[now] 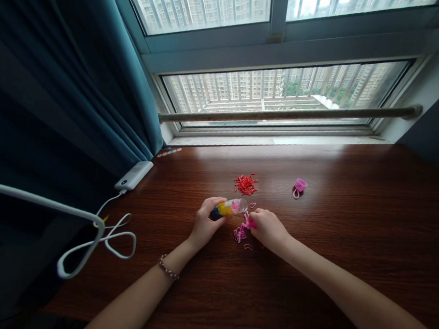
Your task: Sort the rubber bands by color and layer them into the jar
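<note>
My left hand (206, 220) is wrapped round a small clear bottle (229, 207) lying tilted, its open mouth toward the right. Layers of dark blue, yellow and pink bits show inside it. Close to the mouth, my right hand (269, 227) has its fingers pinched on some pink rubber bands (251, 221). Under and beside those fingers lies a loose heap of pink rubber bands (240, 233), with single ones scattered around. Behind the bottle sits a pile of red rubber bands (246, 183). A pink cap with a loop (300, 185) rests farther right.
All of this is on a dark brown wooden table (335, 205) before a window with a metal rail (293, 113). At the left are a white power bank (134, 175), a looped white cable (121, 235) and a blue curtain (107, 83).
</note>
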`<state>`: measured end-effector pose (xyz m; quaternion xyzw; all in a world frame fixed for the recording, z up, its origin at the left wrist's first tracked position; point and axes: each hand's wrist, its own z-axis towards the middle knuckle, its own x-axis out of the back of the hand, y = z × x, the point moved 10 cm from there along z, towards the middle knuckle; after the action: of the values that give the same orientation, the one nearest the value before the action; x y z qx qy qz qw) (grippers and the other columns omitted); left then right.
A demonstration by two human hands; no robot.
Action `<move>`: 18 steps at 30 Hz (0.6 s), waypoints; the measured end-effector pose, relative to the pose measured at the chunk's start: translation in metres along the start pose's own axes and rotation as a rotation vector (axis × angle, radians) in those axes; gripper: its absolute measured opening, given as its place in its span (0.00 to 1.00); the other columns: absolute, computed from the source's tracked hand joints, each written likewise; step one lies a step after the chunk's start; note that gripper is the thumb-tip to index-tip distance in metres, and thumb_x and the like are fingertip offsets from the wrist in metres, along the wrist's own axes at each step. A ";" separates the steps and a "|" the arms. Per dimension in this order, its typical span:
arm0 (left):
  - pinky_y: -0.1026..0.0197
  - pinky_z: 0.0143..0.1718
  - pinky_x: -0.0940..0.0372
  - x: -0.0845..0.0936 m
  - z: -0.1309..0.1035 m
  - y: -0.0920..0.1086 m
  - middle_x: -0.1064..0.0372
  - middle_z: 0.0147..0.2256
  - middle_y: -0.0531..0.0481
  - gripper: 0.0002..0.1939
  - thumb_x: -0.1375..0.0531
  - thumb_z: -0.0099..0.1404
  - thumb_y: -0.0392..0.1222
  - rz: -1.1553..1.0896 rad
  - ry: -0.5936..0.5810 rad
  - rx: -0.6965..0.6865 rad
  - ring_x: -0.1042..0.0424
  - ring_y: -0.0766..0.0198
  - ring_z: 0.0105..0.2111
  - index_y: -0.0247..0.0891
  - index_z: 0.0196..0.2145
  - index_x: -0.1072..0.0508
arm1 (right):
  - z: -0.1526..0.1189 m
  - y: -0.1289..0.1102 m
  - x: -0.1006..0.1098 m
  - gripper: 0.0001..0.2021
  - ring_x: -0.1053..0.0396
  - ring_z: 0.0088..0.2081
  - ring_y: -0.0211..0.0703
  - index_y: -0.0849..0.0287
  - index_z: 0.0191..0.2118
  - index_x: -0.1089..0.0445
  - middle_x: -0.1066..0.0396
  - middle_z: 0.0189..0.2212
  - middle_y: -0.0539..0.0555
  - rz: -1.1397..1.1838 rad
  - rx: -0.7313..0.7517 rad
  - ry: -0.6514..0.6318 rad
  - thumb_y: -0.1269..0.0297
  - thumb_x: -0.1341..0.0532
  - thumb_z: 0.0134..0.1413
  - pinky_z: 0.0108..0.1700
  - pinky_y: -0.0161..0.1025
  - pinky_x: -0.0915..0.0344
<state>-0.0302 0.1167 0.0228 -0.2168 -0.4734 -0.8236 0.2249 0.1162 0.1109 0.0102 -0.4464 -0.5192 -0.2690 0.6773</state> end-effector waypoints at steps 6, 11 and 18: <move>0.51 0.50 0.41 0.001 0.000 0.008 0.35 0.44 0.47 0.18 0.38 0.54 0.39 0.037 -0.003 -0.081 0.37 0.58 0.46 0.42 0.44 0.32 | 0.000 0.025 0.010 0.05 0.32 0.26 0.38 0.61 0.27 0.28 0.29 0.23 0.52 0.400 -0.070 0.134 0.71 0.41 0.44 0.29 0.32 0.40; 0.49 0.51 0.41 0.000 -0.001 0.012 0.35 0.44 0.47 0.19 0.38 0.54 0.38 0.077 -0.029 -0.110 0.37 0.56 0.47 0.43 0.44 0.32 | 0.001 0.049 0.012 0.06 0.30 0.27 0.40 0.63 0.28 0.27 0.28 0.23 0.51 0.843 -0.206 0.108 0.67 0.38 0.40 0.28 0.32 0.36; 0.49 0.51 0.42 -0.004 -0.005 0.021 0.35 0.44 0.48 0.19 0.38 0.54 0.37 0.090 -0.049 -0.135 0.37 0.57 0.47 0.43 0.45 0.32 | -0.002 0.039 0.030 0.07 0.30 0.27 0.40 0.63 0.28 0.29 0.28 0.24 0.52 0.952 -0.150 0.236 0.64 0.36 0.41 0.29 0.34 0.33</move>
<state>-0.0155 0.1042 0.0322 -0.2725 -0.4119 -0.8372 0.2350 0.1584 0.1296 0.0255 -0.6479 -0.1564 -0.0150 0.7453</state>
